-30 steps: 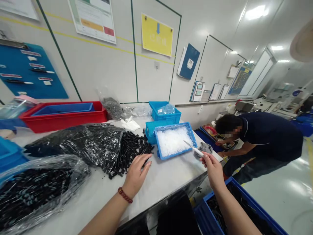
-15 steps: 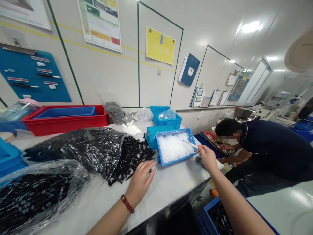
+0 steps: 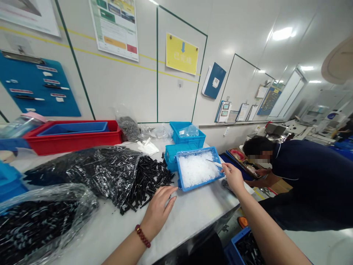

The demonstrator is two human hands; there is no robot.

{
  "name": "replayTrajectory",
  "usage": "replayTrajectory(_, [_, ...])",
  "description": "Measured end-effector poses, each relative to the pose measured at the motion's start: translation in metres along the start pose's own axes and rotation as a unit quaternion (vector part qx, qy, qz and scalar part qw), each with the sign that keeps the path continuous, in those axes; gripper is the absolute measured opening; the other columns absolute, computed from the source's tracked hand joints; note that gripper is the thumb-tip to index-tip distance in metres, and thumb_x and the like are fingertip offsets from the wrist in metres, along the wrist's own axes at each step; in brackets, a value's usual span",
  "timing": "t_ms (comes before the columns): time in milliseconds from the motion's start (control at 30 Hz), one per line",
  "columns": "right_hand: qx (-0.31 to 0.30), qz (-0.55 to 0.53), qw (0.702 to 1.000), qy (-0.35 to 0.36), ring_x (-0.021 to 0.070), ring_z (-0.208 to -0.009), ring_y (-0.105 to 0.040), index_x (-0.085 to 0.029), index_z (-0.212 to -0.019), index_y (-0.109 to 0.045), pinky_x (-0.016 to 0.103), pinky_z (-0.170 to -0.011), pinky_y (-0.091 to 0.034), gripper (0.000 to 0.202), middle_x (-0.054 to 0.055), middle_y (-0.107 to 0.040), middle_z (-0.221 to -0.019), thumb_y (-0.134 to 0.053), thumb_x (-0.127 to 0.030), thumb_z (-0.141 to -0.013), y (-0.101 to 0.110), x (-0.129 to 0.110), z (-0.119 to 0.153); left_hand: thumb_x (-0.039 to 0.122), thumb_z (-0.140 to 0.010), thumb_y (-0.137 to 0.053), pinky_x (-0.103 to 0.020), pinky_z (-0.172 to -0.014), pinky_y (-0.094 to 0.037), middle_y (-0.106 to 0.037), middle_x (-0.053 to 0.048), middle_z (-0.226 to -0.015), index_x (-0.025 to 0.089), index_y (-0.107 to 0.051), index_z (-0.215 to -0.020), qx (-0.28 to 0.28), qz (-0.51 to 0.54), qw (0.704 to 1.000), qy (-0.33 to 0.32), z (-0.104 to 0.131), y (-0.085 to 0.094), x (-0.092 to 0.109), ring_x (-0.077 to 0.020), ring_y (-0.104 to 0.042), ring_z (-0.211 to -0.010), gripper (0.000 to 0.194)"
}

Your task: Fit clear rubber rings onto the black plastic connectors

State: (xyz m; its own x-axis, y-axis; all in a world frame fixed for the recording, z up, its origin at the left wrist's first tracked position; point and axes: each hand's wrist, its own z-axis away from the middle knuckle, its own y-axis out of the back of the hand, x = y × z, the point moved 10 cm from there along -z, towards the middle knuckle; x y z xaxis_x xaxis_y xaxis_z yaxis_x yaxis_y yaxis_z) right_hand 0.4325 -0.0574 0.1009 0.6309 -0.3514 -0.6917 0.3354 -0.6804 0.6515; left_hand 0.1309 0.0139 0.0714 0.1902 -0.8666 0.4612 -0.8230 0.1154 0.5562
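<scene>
A thin pointed tool with a pale handle [image 3: 217, 164] is pinched in my right hand [image 3: 234, 178], its tip over small clear-white pieces [image 3: 196, 167]. Those pieces fill a tilted blue tray [image 3: 201, 184]. My left hand [image 3: 161, 207], with a red bead bracelet on the wrist, is near the tray's lower left corner. Its thumb and fingers are apart; whether something small lies between them is hard to make out. Slim black parts [image 3: 146, 178] spill from a clear plastic bag [image 3: 110, 165] just left of my left hand.
A red bin [image 3: 74, 147], a turquoise bin [image 3: 190, 140] and a white glove [image 3: 149, 147] stand or lie at the back. Another bag of black parts [image 3: 35, 224] is front left. At the right a person [image 3: 311, 180] bends over boxes; a blue crate [image 3: 239, 239] is below the table edge.
The view has shifted slightly. The tool's tip has moved a little over the white pieces. The bent person's arm has moved. My left hand keeps nearly the same place.
</scene>
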Motion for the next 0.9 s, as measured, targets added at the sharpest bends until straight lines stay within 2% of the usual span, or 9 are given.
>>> replayTrajectory(200, [-0.004, -0.034, 0.999, 0.017, 0.0171, -0.062, -0.056, -0.018, -0.078, -0.064, 0.027, -0.061, -0.039, 0.036, 0.003, -0.064, -0.066, -0.042, -0.047, -0.074, 0.024, 0.003, 0.008, 0.025, -0.089, -0.043, -0.038, -0.083, -0.05, -0.064, -0.008, -0.1, 0.019, -0.06, -0.107, 0.001, 0.0, 1.0, 0.003, 0.001, 0.0, -0.002, -0.0217, -0.057, -0.094, 0.026])
replayTrajectory(400, [-0.006, -0.052, 0.999, -0.003, 0.0166, -0.059, -0.054, -0.016, -0.082, -0.066, 0.026, -0.056, -0.04, 0.043, 0.004, -0.063, -0.062, -0.046, -0.053, -0.073, 0.055, 0.02, 0.038, 0.027, -0.088, -0.043, -0.038, -0.083, -0.05, -0.064, -0.008, -0.1, 0.021, -0.059, -0.108, -0.009, 0.002, 1.0, 0.011, 0.002, -0.005, -0.003, -0.0218, -0.058, -0.094, 0.026])
replayTrajectory(600, [-0.057, 0.008, 0.998, 0.023, 0.0149, -0.051, -0.051, -0.019, -0.087, -0.067, 0.025, -0.049, -0.038, 0.039, 0.003, -0.064, -0.063, -0.043, -0.049, -0.077, 0.048, 0.013, 0.057, 0.027, -0.088, -0.043, -0.039, -0.084, -0.05, -0.064, -0.007, -0.1, 0.021, -0.059, -0.107, -0.011, 0.0, 1.0, 0.007, 0.002, -0.006, -0.002, -0.0218, -0.058, -0.095, 0.026])
replayTrajectory(733, [-0.052, 0.09, 0.994, 0.044, 0.0168, -0.059, -0.056, -0.023, -0.087, -0.067, 0.025, -0.052, -0.037, 0.032, 0.002, -0.065, -0.067, -0.043, -0.043, -0.078, 0.043, 0.005, 0.059, 0.028, -0.089, -0.043, -0.039, -0.085, -0.049, -0.065, -0.007, -0.1, 0.021, -0.06, -0.106, -0.013, -0.007, 1.0, 0.005, 0.002, -0.006, -0.003, -0.0216, -0.059, -0.094, 0.025])
replayTrajectory(900, [-0.042, 0.163, 0.986, 0.019, 0.0188, -0.065, -0.059, -0.027, -0.088, -0.066, 0.025, -0.053, -0.035, 0.028, 0.0, -0.067, -0.068, -0.042, -0.038, -0.079, 0.045, 0.003, 0.061, 0.028, -0.088, -0.044, -0.039, -0.085, -0.049, -0.064, -0.007, -0.1, 0.021, -0.06, -0.106, -0.013, -0.003, 1.0, 0.003, 0.002, -0.006, -0.002, -0.0218, -0.059, -0.094, 0.025])
